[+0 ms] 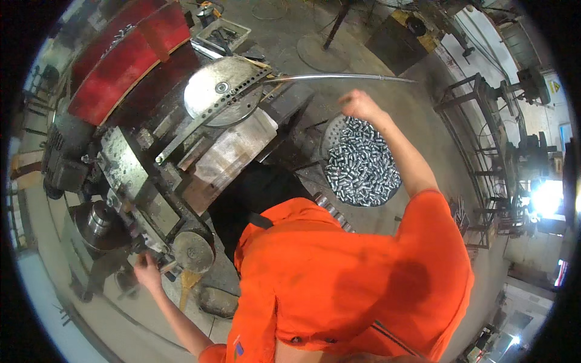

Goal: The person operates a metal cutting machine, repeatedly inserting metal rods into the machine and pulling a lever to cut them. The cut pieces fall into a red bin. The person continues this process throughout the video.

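- The left hand (147,271) is at the machine's (123,158) lower end, beside a short handle (168,267); its fingers are bent, small and blurred, so I cannot tell whether they grip the handle or anything else.
- The right hand (359,104) is at the far edge of a basket (331,135), its fingers bent and drawn fairly close together; their tips are hard to make out, and I cannot tell whether they hold a piece.
- The small shiny metal pieces (362,163) lie heaped in the basket, covering most of its inside; the right forearm hides part of the heap's edge.
- The orange shirt (357,260) blocks the lower middle and partly covers a row of rounded metal parts (331,212).
- On the machine, a perforated bar (203,120) lies slantwise across a round metal plate (203,91), hiding a strip of it.
- Grey floor (378,85), stained in places, spreads around the basket.
- A red panel (130,66) stands at upper left; dark metal racks (482,109) line the right, where glare washes out detail.
- The black lens rim cuts off the room's edges.
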`<state>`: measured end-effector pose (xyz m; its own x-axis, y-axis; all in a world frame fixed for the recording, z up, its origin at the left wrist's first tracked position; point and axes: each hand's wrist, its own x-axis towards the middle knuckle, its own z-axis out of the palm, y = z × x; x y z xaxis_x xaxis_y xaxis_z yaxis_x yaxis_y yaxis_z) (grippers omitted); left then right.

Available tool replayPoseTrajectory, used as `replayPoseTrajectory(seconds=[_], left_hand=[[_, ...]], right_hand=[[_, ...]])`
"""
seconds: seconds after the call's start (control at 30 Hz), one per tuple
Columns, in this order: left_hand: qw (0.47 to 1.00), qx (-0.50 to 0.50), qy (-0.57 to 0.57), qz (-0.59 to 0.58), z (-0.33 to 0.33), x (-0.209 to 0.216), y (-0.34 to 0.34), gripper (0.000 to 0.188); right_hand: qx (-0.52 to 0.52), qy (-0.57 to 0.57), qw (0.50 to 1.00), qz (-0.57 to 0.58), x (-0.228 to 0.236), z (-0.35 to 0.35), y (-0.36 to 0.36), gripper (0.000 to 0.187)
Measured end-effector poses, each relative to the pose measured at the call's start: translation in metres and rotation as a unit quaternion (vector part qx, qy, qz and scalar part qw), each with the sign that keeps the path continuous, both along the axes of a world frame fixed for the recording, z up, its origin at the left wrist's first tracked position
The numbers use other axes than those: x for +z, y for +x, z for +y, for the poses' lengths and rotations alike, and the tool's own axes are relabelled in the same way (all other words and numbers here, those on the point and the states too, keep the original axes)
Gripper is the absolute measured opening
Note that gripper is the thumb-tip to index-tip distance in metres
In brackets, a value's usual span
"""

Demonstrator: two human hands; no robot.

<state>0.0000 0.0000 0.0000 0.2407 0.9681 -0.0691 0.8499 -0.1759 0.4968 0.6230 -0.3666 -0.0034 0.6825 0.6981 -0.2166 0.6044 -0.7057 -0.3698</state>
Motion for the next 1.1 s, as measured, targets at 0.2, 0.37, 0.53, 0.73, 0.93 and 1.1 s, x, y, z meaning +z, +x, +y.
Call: replayPoseTrajectory(seconds=[0.2, 0.37, 0.53, 0.73, 0.93, 1.1], left_hand=[[1.000, 0.014, 0.002, -0.015, -0.016, -0.006, 0.012, 0.028], [0.999, -0.006, 0.034, -0.017, -0.008, -0.009, 0.006, 0.027], [0.997, 0.018, 0.034, -0.072, -0.010, -0.013, 0.007, 0.026], [0.994, -0.064, 0.001, -0.091, -0.012, 0.003, 0.015, 0.025], [0.977, -0.047, -0.022, -0.206, -0.047, 0.080, 0.055, 0.022], [0.964, -0.132, -0.077, -0.220, -0.079, 0.112, 0.118, 0.026]], right_hand=[[-0.001, -0.220, 0.975, -0.025, -0.095, -0.037, -0.005, 0.031], [0.033, -0.272, 0.961, -0.029, -0.133, -0.026, -0.010, 0.035], [0.007, -0.250, 0.967, -0.042, -0.138, -0.016, -0.014, 0.032], [-0.045, -0.138, 0.987, -0.068, -0.135, -0.029, -0.011, 0.031], [0.161, 0.108, 0.981, 0.003, -0.044, 0.009, -0.078, 0.022], [0.335, 0.290, 0.884, 0.147, 0.047, 0.111, -0.198, 0.031]])
